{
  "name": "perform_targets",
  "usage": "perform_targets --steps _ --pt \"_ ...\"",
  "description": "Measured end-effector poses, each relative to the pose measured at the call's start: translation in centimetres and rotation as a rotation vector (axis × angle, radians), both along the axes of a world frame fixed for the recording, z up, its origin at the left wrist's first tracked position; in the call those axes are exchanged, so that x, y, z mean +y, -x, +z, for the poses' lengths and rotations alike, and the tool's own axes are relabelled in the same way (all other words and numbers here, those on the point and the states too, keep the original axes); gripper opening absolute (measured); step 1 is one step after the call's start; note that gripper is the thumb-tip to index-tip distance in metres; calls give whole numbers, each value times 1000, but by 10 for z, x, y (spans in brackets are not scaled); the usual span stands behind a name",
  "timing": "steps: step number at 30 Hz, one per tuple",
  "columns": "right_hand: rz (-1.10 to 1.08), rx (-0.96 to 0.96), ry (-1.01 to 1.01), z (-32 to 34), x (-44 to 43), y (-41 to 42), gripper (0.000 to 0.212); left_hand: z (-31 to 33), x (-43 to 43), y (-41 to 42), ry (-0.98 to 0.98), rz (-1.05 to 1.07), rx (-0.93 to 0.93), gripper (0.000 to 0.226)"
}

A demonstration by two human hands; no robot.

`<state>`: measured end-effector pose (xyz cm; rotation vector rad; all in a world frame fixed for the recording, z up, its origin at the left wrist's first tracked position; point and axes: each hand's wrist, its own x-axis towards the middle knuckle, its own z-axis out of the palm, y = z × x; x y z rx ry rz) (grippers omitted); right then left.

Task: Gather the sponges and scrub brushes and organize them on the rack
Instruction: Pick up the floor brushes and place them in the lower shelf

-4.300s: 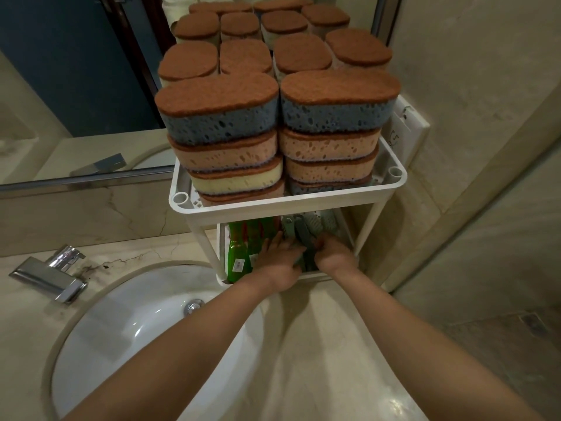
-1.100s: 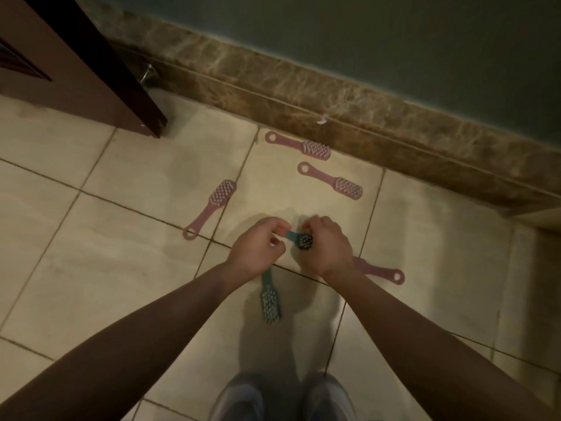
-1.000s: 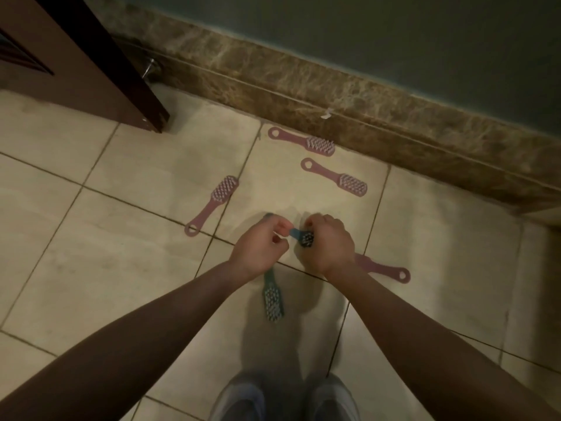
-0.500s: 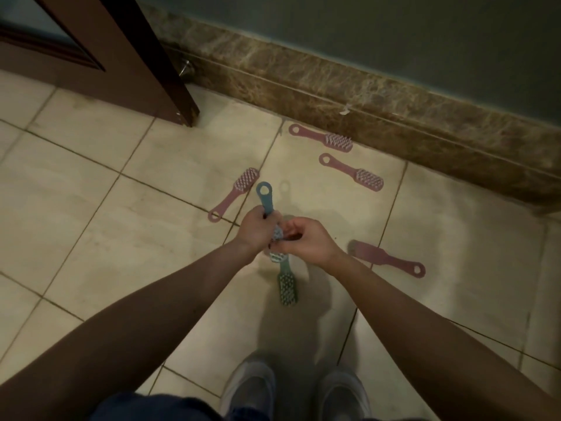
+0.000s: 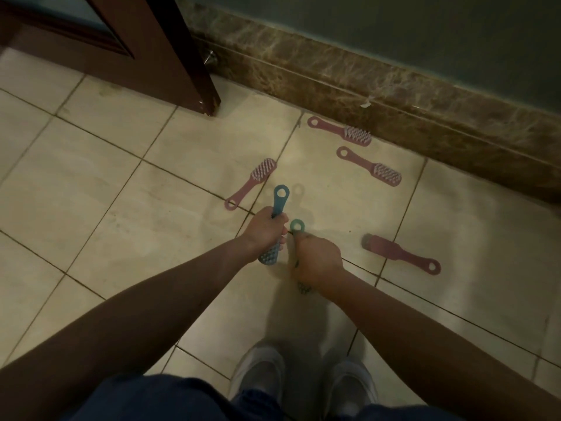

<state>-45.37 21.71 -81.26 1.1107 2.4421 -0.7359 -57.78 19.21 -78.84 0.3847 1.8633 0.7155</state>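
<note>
Gathering was under way: the left hand (image 5: 267,235) gripped a blue plastic scrub brush (image 5: 280,197) and the right hand (image 5: 315,259) a green plastic scrub brush (image 5: 297,226). Four pink plastic scrub brushes (image 5: 368,166) lay on the far tiled floor (image 5: 121,223), likely the next to collect.

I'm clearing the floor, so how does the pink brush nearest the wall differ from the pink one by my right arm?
The pink brush by the wall lies bristles up; the pink brush by your right arm lies back up, bristles hidden. The first's ring end points left, the second's right. The first sits close to the skirting, the second farther out. Both are pink, same shape, lying untouched on the floor.
</note>
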Motion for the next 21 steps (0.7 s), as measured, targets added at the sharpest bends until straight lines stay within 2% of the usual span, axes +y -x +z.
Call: perform_targets --steps 9,11,14,16,21 --pt "-129 51 19 -3 6 -8 49 -4 2 8 44 30 111 19" --pt "-151 82 -11 -5 9 -9 41 -3 2 7 38 48 84 17" --pt "-186 111 -3 -5 19 -12 19 -1 5 5 6 94 32 12" --pt "-338 182 118 -6 28 -14 16 0 9 4 -25 123 -9 10" --pt "-947 586 493 6 50 0 5 5 24 4 -92 188 -37 11"
